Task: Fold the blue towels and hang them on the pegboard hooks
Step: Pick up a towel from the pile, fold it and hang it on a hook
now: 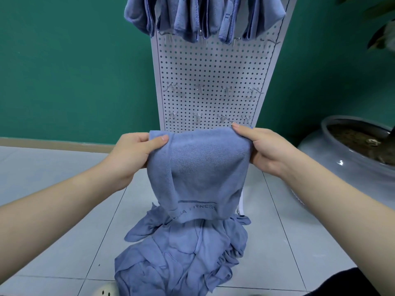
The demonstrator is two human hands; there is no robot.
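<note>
A folded blue towel (201, 169) with a printed logo hangs in front of me, held up by both top corners. My left hand (136, 154) pinches its left corner and my right hand (258, 146) pinches its right corner. Below it a heap of loose blue towels (181, 257) lies on the tiled floor. Behind stands the white pegboard (211, 73), with two rows of bare metal hooks (224, 89) just above the held towel. Several folded blue towels (192, 16) hang from the top row of hooks.
A large grey plant pot (346, 159) with soil stands on the floor at the right, its leaves at the upper right. A green wall runs behind the pegboard. The toe of a white shoe (104, 290) shows at the bottom edge.
</note>
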